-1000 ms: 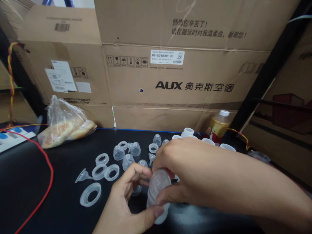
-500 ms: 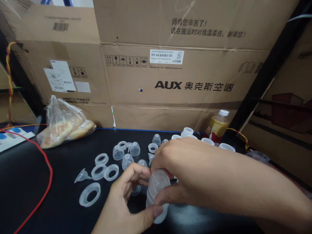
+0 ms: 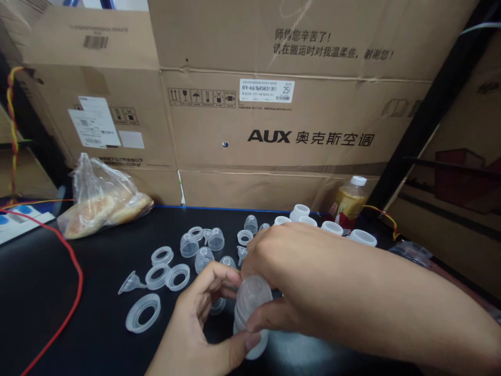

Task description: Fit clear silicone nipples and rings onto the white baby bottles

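A small translucent baby bottle (image 3: 253, 297) with a clear domed cap stands tilted a little at the front centre, between my two hands. My left hand (image 3: 203, 318) curls around its left side, the thumb pressed on the lower body. From the right, my right hand (image 3: 270, 271) grips the upper part near the collar, thumb in front; its other fingers are mostly hidden behind. Just beyond my left fingers lie clear domed caps (image 3: 204, 259). Further left are several translucent collar rings (image 3: 178, 277) and a funnel-shaped teat (image 3: 132, 282), with a larger ring (image 3: 143, 313) nearest me.
White open-necked bottles (image 3: 332, 227) stand behind my right forearm, beside a yellow drink bottle (image 3: 349, 201). A plastic bag of bread (image 3: 105, 206) sits at the back left. A red cable (image 3: 76, 271) crosses the black table's left side. Tall cardboard (image 3: 274, 156) closes off the back.
Both hands keep nearly the same grip on the baby bottle. The whole view has shifted very slightly, and the loose parts lie as before.
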Available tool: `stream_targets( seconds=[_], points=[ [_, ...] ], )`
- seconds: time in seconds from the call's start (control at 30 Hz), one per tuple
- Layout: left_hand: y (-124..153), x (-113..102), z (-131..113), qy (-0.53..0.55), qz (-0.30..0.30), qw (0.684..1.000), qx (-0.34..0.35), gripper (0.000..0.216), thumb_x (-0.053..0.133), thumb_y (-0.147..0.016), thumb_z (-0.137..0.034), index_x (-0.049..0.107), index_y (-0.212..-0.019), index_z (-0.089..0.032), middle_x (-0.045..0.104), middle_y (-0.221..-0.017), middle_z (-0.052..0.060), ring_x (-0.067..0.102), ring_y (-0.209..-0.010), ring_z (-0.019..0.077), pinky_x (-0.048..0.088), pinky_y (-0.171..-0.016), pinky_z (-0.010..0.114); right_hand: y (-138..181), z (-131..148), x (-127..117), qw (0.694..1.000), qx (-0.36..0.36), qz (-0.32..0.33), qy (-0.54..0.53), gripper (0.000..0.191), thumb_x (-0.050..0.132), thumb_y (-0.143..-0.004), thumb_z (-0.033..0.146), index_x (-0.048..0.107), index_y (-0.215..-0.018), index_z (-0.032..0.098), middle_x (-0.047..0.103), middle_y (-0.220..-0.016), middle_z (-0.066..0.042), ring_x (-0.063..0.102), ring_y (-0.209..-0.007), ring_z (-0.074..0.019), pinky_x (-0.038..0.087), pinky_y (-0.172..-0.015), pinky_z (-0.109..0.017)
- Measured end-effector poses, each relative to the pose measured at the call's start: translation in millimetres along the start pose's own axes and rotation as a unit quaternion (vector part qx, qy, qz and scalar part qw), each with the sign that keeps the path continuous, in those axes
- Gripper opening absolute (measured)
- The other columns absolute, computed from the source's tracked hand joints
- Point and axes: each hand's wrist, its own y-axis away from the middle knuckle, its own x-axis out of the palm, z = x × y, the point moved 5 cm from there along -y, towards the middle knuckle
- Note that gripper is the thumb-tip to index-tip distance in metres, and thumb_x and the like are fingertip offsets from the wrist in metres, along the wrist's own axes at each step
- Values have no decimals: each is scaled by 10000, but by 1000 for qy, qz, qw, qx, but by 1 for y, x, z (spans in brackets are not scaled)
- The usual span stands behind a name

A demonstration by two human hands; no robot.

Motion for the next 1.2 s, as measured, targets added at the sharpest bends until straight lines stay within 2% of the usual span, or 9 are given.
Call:
stream_targets(
  seconds=[0.17, 0.27, 0.47, 0.67, 0.83, 1.03, 1.2],
  points=[
    [0, 0, 1, -1, 2, 1000, 2, 377, 1010, -658, -289, 786, -960, -309, 794, -901, -72, 756, -924, 174, 545, -874, 247, 0, -3, -1, 1000, 2, -23, -4, 250, 924, -943, 435, 850, -877, 204, 684, -724, 42, 476, -584, -122, 294, -551, -282],
    [1, 0, 0, -5, 3, 1000, 1, 366, 973, -678, -280, 775, -986, -298, 825, -945, -57, 769, -945, 184, 548, -895, 258, 0, -3, -1, 999, -10, -39, 6, 250, 939, -924, 411, 820, -835, 210, 597, -666, 61, 393, -564, -120, 230, -526, -294],
    [1, 1, 0, -11, -9, 1000, -6, 348, 930, -667, -229, 778, -970, -307, 806, -897, -77, 765, -913, 174, 540, -867, 250, -2, -3, 0, 999, 7, -25, -35, 310, 963, -910, 357, 764, -722, 211, 397, -560, 93, 316, -519, -112, 252, -477, -275],
    [1, 1, 2, -12, -7, 1000, 0, 358, 918, -672, -232, 769, -989, -305, 826, -960, -66, 762, -946, 181, 548, -895, 261, -2, -5, 3, 999, 12, -26, -42, 254, 983, -863, 336, 777, -761, 226, 401, -578, 102, 328, -532, -105, 251, -489, -272],
    [1, -1, 3, -19, -12, 1000, 5, 352, 912, -676, -232, 773, -991, -305, 822, -950, -72, 773, -944, 174, 555, -894, 251, -4, -5, 3, 999, 17, -22, -44, 331, 985, -862, 352, 728, -704, 215, 360, -543, 114, 298, -505, -91, 235, -472, -252],
    [1, 1, 0, -26, -6, 1000, 12, 323, 922, -687, -243, 782, -972, -301, 825, -909, -67, 788, -903, 182, 570, -855, 261, -4, -3, 3, 999, -9, -25, -33, 436, 972, -895, 334, 642, -649, 193, 336, -523, 116, 283, -489, -79, 240, -475, -249],
    [1, -1, 2, -28, -16, 999, 0, 372, 930, -655, -233, 786, -992, -298, 844, -971, -50, 786, -956, 200, 575, -882, 267, -5, -4, 4, 999, 12, -5, -33, 223, 946, -901, 315, 799, -751, 238, 399, -548, 101, 340, -504, -110, 284, -484, -278]
  ],
)
